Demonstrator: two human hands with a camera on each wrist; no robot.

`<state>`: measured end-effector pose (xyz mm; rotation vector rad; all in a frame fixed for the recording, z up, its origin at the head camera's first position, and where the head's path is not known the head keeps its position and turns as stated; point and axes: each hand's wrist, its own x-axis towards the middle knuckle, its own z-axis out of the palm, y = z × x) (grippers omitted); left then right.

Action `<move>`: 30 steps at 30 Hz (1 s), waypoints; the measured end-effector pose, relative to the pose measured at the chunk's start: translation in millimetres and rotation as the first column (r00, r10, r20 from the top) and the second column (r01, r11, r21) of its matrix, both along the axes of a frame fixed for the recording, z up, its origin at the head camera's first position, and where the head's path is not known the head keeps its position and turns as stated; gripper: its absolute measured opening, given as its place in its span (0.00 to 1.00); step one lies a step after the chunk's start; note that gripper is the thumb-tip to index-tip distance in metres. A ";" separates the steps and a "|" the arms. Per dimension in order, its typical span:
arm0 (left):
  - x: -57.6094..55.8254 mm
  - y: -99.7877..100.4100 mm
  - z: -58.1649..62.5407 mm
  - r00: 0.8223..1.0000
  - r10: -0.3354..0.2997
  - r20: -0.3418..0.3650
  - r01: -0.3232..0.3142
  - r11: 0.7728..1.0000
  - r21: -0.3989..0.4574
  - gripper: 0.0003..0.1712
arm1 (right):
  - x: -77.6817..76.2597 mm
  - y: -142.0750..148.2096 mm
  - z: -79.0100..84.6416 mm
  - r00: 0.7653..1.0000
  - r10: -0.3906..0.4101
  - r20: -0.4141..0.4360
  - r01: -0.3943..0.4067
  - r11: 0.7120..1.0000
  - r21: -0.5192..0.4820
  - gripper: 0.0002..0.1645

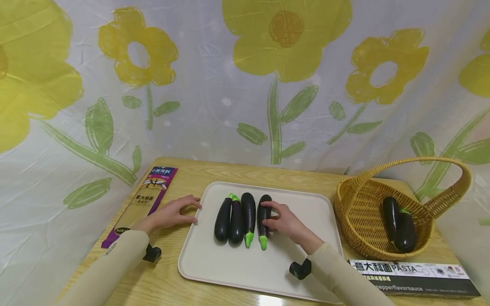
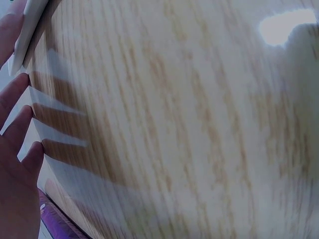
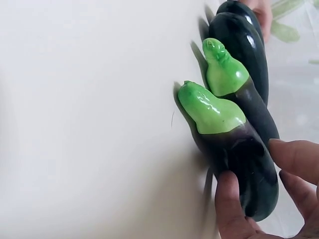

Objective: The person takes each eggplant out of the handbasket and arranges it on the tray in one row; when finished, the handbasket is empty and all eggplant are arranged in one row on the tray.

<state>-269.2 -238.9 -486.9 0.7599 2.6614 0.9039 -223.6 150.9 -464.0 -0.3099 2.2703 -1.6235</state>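
Observation:
A shallow off-white tray [image 1: 229,270] holds a row of dark purple eggplants. At the row's right end, my right hand [image 1: 287,221] grips one eggplant [image 1: 264,212], thumb on one side and fingers on the other. Its green cap [image 3: 212,109] points towards me. Beside it, another eggplant [image 1: 249,210] lies the same way round. Further left, two eggplants, one outermost [image 1: 223,221] and one inner [image 1: 236,223], have their green ends pointing away. My left hand [image 1: 174,212] is at the tray's left rim, fingers and thumb spread, fingertips right at the edge.
Right of the tray stands a wicker basket [image 1: 346,225] with a tall handle and two eggplants [image 1: 406,231] inside. In front of it lies a black-and-white pasta box [image 1: 413,282]. A purple-edged pasta packet [image 1: 139,199] lies along the table's left side. A flowered curtain [image 1: 203,114] hangs behind.

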 end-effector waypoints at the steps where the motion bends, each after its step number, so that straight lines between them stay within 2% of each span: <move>1: 0.0 -0.1 0.0 1.000 0.001 0.001 -0.001 1.000 -0.001 0.26 | 0.6 0.5 -0.1 1.000 0.002 -0.002 -0.002 1.000 -0.002 0.32; 20: 0.3 -0.3 1.0 1.000 -0.004 0.003 0.004 1.000 0.000 0.26 | 6.8 -2.0 2.5 1.000 0.025 -0.001 -0.025 0.999 -0.034 0.30; 30: -0.1 -0.3 0.7 1.000 -0.005 0.008 0.005 1.000 0.005 0.26 | 10.5 -3.4 3.6 1.000 0.015 0.009 -0.014 1.000 -0.003 0.30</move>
